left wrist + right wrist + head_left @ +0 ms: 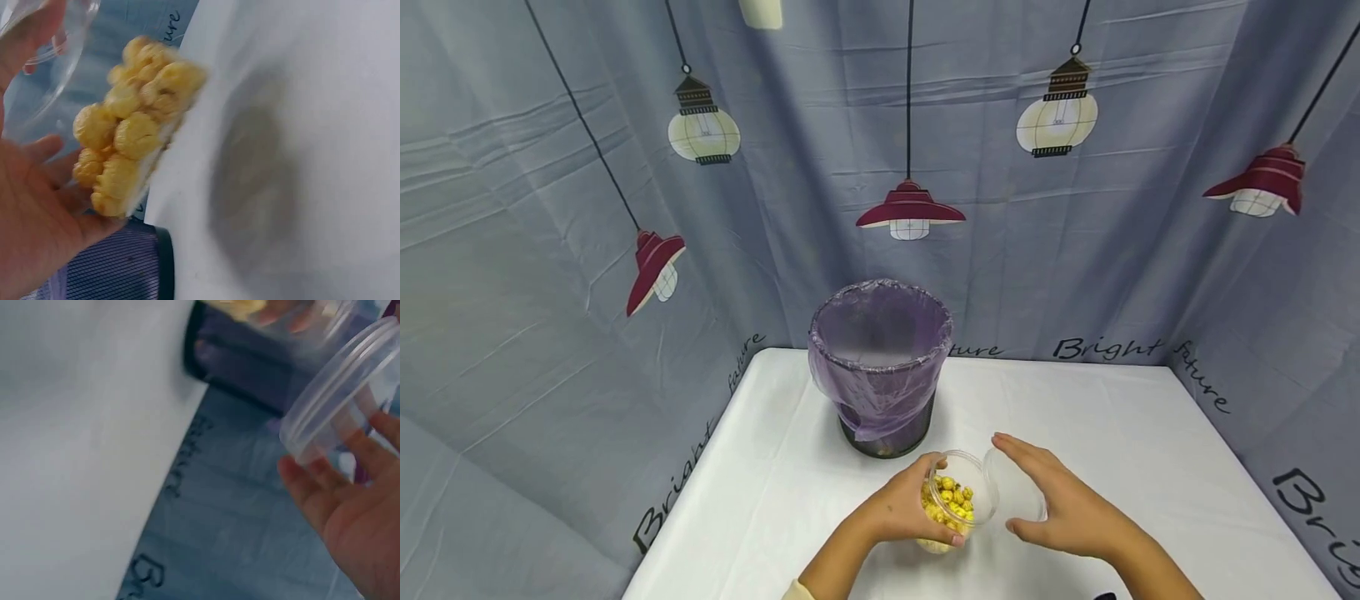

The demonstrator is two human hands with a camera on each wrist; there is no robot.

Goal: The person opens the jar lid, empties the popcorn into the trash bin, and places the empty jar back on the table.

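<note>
Two hands, one jar, one lid, one bin, on a white bench [1120, 433] before a grey-blue curtain [1000, 267]. Left hand [910, 504]: curled round the jar [961, 510], thumb on the near side; cream sleeve [797, 592] cut off by the bottom edge. Jar: clear, tilted, mouth uncovered, part-filled with yellow popcorn [140, 119]; its far side is covered by the fingers, its walls are hard to trace in the left wrist view, and whether its base touches the bench cannot be told. Right hand [1071, 508]: thumb and fingers spread wide, holding the lid [340, 387] by its edge, just beside the jar's mouth. Lid: clear, round, ridged at the rim, faint against the white in the head view, cut off by the right edge in the right wrist view. Bin [887, 442]: dark, upright, behind the hands, lined with a purple bag [880, 392] folded over the rim; inside in shadow, contents not made out; it hides part of the curtain's lettering. Dark item [1106, 597]: only a sliver at the bottom edge, unidentifiable. Edges: the bench's back and both sides show, its front is out of frame. Room: a broad white stretch right of bin and right hand, a narrower strip left of the bin.
</note>
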